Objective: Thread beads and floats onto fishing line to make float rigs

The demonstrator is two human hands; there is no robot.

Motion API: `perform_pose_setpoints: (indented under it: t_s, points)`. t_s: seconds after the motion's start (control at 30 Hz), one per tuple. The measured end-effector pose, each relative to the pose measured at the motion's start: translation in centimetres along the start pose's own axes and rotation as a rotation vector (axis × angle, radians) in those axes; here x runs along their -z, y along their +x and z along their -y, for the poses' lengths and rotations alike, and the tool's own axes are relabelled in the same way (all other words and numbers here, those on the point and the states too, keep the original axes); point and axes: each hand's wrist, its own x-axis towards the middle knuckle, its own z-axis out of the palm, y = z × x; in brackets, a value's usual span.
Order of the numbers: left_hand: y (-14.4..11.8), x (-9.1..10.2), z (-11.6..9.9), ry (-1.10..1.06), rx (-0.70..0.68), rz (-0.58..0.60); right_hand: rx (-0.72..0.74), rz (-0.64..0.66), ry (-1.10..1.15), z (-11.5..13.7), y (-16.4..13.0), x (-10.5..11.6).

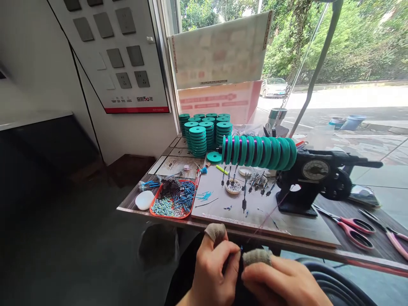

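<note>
My left hand (212, 267) and my right hand (280, 280) meet below the table's front edge, each with a grey cloth cot on the thumb. Their fingertips pinch a tiny blue piece (241, 248) between them. A thin purple thread (264, 219) runs from that spot up across the board toward a black hand-crank winder (314, 178). The winder's shaft carries a row of green spools (259, 151) wound with purple thread.
Stacks of green spools (204, 131) stand at the back. A red tray (174, 199) holds blue and silver parts, a white oval (144, 199) beside it. A small dish (233, 186) and dark pins lie mid-board. Pink scissors (353, 227) and pliers (395, 238) lie right.
</note>
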Motion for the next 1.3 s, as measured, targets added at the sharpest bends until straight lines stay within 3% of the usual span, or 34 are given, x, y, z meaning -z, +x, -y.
perform_pose_setpoints:
  t_s: [0.03,0.07,0.2,0.33,0.5,0.57,0.6,0.67,0.73,0.8,0.87,0.97,1.2,1.3]
  points:
    - [-0.3,-0.2,0.1,0.045,-0.042,-0.041,-0.023,0.030,0.047,0.3,1.3,0.7]
    - [-0.6,-0.5,0.3,0.096,-0.081,-0.081,-0.098,0.139,0.140,0.5,2.7,1.3]
    - [-1.5,-1.4,1.3,0.346,-0.168,-0.244,-0.507,0.390,0.523,0.2,8.2,2.6]
    - [-1.0,-1.4,1.6,0.474,-0.217,-0.327,-0.606,0.542,0.619,-1.7,11.3,1.2]
    - [0.3,-0.6,0.9,0.280,-0.273,-0.243,-0.643,0.654,0.561,-2.4,12.5,0.3]
    - [0.6,-0.4,0.6,0.131,-0.140,-0.205,-0.611,0.630,0.524,-1.9,12.0,1.0]
    - [0.8,-0.3,0.6,-0.004,0.008,-0.162,-0.573,0.580,0.485,-1.5,11.4,1.4]
    - [1.1,-0.2,0.7,-0.452,0.490,-0.027,-0.438,0.409,0.337,-1.0,9.4,2.2]
    - [1.3,-0.2,1.1,-0.930,0.979,0.122,-0.041,0.120,-0.013,-0.9,6.6,2.5]
    - [1.4,-0.3,1.6,-1.201,1.233,0.217,0.280,-0.024,-0.209,-1.2,4.0,2.3]
    - [1.4,-0.5,2.0,-1.284,1.302,0.259,0.442,-0.011,-0.295,-1.5,2.2,1.7]
    - [1.3,-0.7,2.2,-1.370,1.365,0.261,0.527,0.020,-0.343,-1.9,1.3,1.1]
    - [1.3,-0.5,1.8,-1.445,1.436,0.247,0.543,-0.016,-0.329,-2.5,1.3,0.8]
    - [1.3,-0.4,1.6,-1.440,1.429,0.246,0.437,-0.053,-0.245,-2.5,0.8,-0.1]
